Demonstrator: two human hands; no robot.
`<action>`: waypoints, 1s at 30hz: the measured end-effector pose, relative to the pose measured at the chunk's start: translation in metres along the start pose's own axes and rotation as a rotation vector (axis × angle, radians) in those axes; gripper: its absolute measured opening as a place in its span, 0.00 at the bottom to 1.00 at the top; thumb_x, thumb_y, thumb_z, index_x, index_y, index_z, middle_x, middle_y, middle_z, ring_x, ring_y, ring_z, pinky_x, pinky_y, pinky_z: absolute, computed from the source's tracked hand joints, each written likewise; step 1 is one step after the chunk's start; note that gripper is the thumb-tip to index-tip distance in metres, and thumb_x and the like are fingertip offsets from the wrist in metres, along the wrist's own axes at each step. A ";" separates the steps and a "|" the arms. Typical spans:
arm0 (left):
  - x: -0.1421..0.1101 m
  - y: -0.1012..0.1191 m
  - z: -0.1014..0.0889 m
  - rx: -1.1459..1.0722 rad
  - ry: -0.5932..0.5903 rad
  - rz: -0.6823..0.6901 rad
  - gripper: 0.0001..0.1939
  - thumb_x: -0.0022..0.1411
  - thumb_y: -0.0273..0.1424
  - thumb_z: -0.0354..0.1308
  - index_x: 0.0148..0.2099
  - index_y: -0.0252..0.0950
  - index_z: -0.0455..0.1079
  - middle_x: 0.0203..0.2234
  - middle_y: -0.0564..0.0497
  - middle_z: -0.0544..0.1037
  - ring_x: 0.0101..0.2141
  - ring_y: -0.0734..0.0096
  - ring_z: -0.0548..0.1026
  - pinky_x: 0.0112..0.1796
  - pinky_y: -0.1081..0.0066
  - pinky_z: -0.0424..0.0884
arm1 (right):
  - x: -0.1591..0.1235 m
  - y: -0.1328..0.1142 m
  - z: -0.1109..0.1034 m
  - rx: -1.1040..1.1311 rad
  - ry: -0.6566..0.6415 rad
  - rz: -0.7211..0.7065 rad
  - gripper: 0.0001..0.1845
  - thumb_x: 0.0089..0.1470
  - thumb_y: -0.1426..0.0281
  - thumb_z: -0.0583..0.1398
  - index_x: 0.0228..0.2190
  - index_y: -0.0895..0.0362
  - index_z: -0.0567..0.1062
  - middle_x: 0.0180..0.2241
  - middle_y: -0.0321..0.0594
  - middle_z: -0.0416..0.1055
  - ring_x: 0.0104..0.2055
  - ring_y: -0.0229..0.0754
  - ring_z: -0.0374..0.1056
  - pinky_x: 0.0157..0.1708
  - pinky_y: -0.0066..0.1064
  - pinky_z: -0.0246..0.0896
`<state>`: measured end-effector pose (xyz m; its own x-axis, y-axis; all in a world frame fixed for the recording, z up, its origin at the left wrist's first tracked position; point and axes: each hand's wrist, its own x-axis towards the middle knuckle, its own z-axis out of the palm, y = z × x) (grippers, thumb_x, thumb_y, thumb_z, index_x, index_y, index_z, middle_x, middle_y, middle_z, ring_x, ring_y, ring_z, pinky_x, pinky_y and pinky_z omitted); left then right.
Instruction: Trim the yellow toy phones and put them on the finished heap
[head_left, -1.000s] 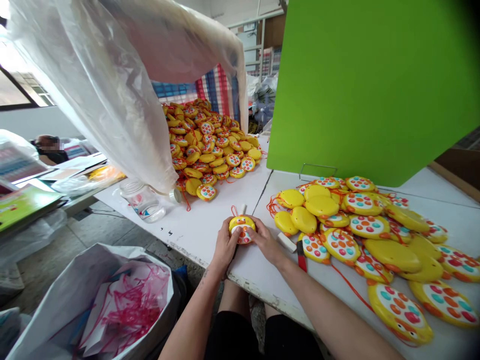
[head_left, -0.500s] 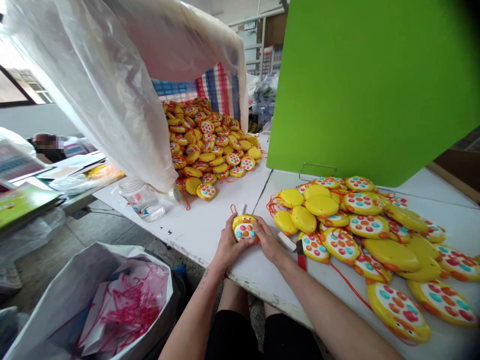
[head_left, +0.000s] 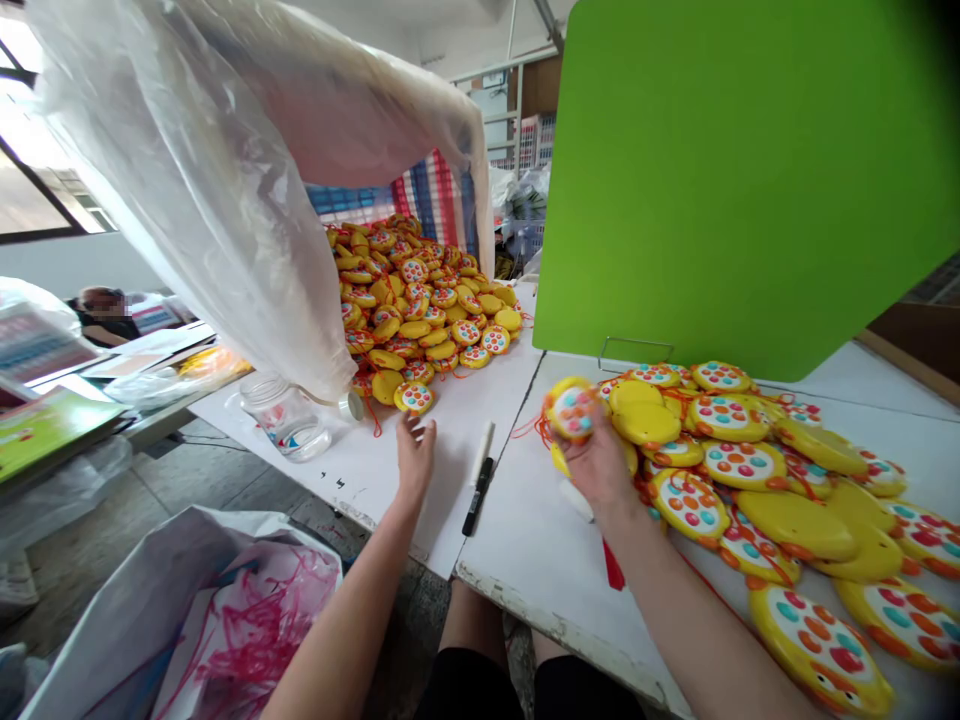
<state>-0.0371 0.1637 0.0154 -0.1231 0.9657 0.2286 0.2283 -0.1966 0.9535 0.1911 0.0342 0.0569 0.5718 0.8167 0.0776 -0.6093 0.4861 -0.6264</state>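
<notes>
Since the earlier frame, the left hand (head_left: 415, 462) has been moved toward the heap (head_left: 415, 290) and the held toy (head_left: 574, 410) carried rightward. The left fingers, loosely spread, are held near an edge toy (head_left: 414, 398); right of them a black marker (head_left: 478, 497) is seen; by the right hand's (head_left: 604, 470) fingers the held toy is pinched, with a pile (head_left: 739, 463) rightward

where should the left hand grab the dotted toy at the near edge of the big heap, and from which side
Probably by opposite sides of its rounded rim, from the near side, where the left hand is. The dotted toy lies at the front edge of the heap, its near rim exposed, while other toys crowd behind it.
</notes>
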 end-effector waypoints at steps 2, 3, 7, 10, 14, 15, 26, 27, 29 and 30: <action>0.033 -0.003 -0.001 0.011 0.087 -0.052 0.26 0.59 0.32 0.58 0.57 0.33 0.56 0.53 0.37 0.68 0.50 0.62 0.72 0.46 0.66 0.71 | 0.011 -0.019 -0.003 0.111 -0.001 -0.096 0.21 0.54 0.51 0.60 0.42 0.52 0.73 0.44 0.39 0.75 0.46 0.40 0.73 0.37 0.30 0.74; 0.047 -0.005 0.000 0.017 0.118 -0.076 0.25 0.58 0.31 0.59 0.56 0.32 0.57 0.52 0.36 0.68 0.51 0.61 0.71 0.46 0.65 0.71 | 0.012 -0.021 -0.005 0.123 -0.014 -0.099 0.23 0.54 0.50 0.60 0.43 0.53 0.73 0.45 0.40 0.75 0.48 0.40 0.72 0.39 0.30 0.74; 0.082 -0.006 0.005 0.034 0.168 -0.160 0.25 0.52 0.32 0.65 0.49 0.32 0.59 0.46 0.38 0.73 0.49 0.55 0.74 0.44 0.63 0.72 | -0.007 0.014 -0.005 -0.062 -0.169 0.143 0.24 0.50 0.55 0.65 0.47 0.51 0.71 0.39 0.40 0.77 0.37 0.40 0.75 0.35 0.31 0.72; 0.093 -0.003 0.012 0.033 0.195 -0.215 0.28 0.48 0.30 0.68 0.48 0.32 0.58 0.46 0.35 0.72 0.50 0.50 0.73 0.44 0.60 0.73 | -0.028 0.054 -0.005 -0.321 -0.298 0.292 0.21 0.51 0.56 0.65 0.44 0.54 0.73 0.35 0.41 0.77 0.32 0.40 0.74 0.32 0.32 0.69; 0.088 0.006 0.015 -0.037 0.161 -0.241 0.27 0.48 0.26 0.67 0.48 0.33 0.57 0.45 0.36 0.72 0.47 0.53 0.75 0.42 0.60 0.74 | -0.039 0.073 -0.010 -0.551 -0.366 0.278 0.23 0.51 0.54 0.64 0.45 0.54 0.73 0.38 0.44 0.75 0.35 0.42 0.73 0.34 0.35 0.69; 0.080 0.009 0.014 -0.073 0.130 -0.234 0.25 0.50 0.27 0.66 0.48 0.33 0.57 0.44 0.38 0.73 0.45 0.56 0.76 0.40 0.61 0.75 | -0.039 0.073 -0.011 -0.567 -0.360 0.256 0.25 0.50 0.53 0.64 0.46 0.54 0.72 0.41 0.45 0.74 0.38 0.42 0.73 0.36 0.36 0.69; -0.095 0.022 0.004 -0.305 -0.443 0.008 0.23 0.56 0.39 0.63 0.50 0.35 0.65 0.39 0.46 0.77 0.37 0.66 0.76 0.38 0.66 0.75 | -0.035 0.064 -0.014 -0.661 -0.395 0.168 0.28 0.58 0.53 0.57 0.56 0.50 0.64 0.56 0.44 0.65 0.55 0.47 0.65 0.51 0.40 0.66; -0.101 0.020 0.007 -0.300 -0.432 0.026 0.21 0.58 0.40 0.61 0.51 0.35 0.65 0.41 0.45 0.77 0.39 0.66 0.76 0.40 0.66 0.74 | -0.036 0.063 -0.014 -0.677 -0.395 0.161 0.26 0.58 0.53 0.57 0.55 0.50 0.65 0.54 0.43 0.67 0.54 0.47 0.65 0.49 0.39 0.67; -0.107 0.017 0.009 -0.281 -0.392 0.050 0.19 0.61 0.40 0.58 0.50 0.35 0.66 0.43 0.45 0.77 0.41 0.65 0.76 0.42 0.65 0.73 | -0.039 0.060 -0.013 -0.697 -0.396 0.177 0.25 0.57 0.53 0.57 0.53 0.51 0.66 0.50 0.43 0.69 0.49 0.47 0.68 0.41 0.36 0.71; -0.107 0.016 0.009 -0.259 -0.367 0.057 0.18 0.62 0.41 0.57 0.49 0.36 0.67 0.43 0.45 0.77 0.42 0.64 0.76 0.42 0.65 0.72 | -0.040 0.058 -0.012 -0.705 -0.395 0.192 0.25 0.57 0.53 0.57 0.52 0.51 0.66 0.49 0.43 0.70 0.47 0.47 0.69 0.37 0.34 0.72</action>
<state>-0.0122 0.0591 0.0042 0.2438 0.9392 0.2416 -0.0299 -0.2417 0.9699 0.1394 0.0263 0.0081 0.1776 0.9785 0.1048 -0.1143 0.1262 -0.9854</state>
